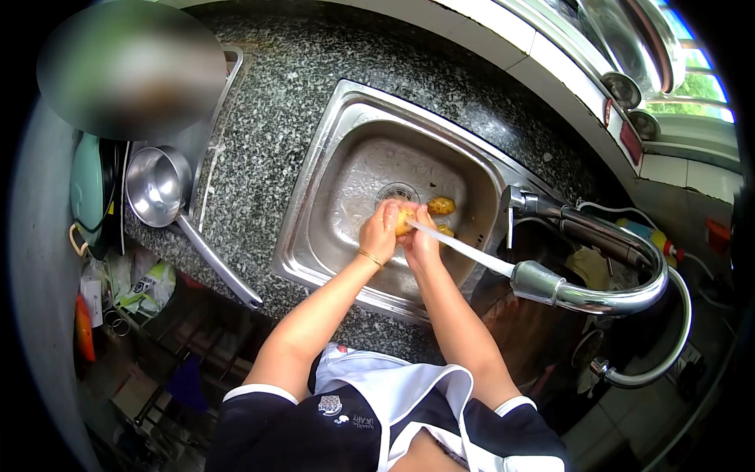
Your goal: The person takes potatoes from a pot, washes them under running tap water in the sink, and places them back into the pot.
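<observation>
Over the steel sink [344, 177], my left hand [378, 234] and my right hand [424, 241] are closed together around a yellow potato [404, 221]. A white stream of water [464, 248] runs from the faucet [537, 282] onto the potato and my fingers. Beside my right hand, a second potato [441, 205] lies on the sink floor. A third potato [446, 230] is partly hidden behind that hand. The drain [397, 193] shows just beyond my fingertips. A thin bangle [370, 258] circles my left wrist.
A long-handled steel ladle [160, 187] lies at the left, its handle reaching over the speckled counter [263, 149]. The curved faucet neck and hose [684, 330] take up the right side. Metal lids [629, 47] stand by the window, and plastic bags [149, 285] sit lower left.
</observation>
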`<state>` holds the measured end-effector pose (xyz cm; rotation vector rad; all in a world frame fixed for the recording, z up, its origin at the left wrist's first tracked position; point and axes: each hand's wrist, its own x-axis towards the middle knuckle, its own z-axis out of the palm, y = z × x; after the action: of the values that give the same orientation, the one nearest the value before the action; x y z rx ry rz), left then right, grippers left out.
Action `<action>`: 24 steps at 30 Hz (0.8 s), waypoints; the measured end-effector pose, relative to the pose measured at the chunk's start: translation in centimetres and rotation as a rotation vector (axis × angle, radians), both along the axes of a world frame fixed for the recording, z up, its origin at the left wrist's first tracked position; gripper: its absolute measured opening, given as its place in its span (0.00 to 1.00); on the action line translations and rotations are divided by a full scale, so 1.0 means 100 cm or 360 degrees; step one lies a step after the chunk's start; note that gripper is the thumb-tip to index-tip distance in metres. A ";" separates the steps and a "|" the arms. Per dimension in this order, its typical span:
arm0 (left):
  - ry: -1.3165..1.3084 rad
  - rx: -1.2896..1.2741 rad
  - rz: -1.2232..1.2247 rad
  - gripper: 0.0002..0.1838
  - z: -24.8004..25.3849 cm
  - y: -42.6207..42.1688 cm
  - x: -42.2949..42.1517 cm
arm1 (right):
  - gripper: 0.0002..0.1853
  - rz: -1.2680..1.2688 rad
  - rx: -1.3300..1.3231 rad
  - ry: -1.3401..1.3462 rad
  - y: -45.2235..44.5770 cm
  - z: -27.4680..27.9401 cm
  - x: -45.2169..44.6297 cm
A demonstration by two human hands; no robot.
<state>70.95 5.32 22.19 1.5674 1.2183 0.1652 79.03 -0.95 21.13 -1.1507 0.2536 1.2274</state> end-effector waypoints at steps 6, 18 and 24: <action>-0.0826 -0.0838 0.0332 0.19 0.009 0.011 -0.010 | 0.19 -0.0146 0.0270 0.0094 -0.008 0.018 -0.012; -0.0861 -0.1076 0.0378 0.18 0.015 0.010 -0.014 | 0.16 -0.0125 0.0041 0.0024 -0.010 0.001 -0.002; -0.0665 -0.0780 0.0284 0.17 0.002 -0.003 -0.008 | 0.15 -0.0260 0.0001 0.0162 -0.016 0.002 -0.003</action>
<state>70.18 5.02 22.40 0.9408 0.9712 0.2717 78.76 -2.52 21.36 -1.0469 0.4159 1.1428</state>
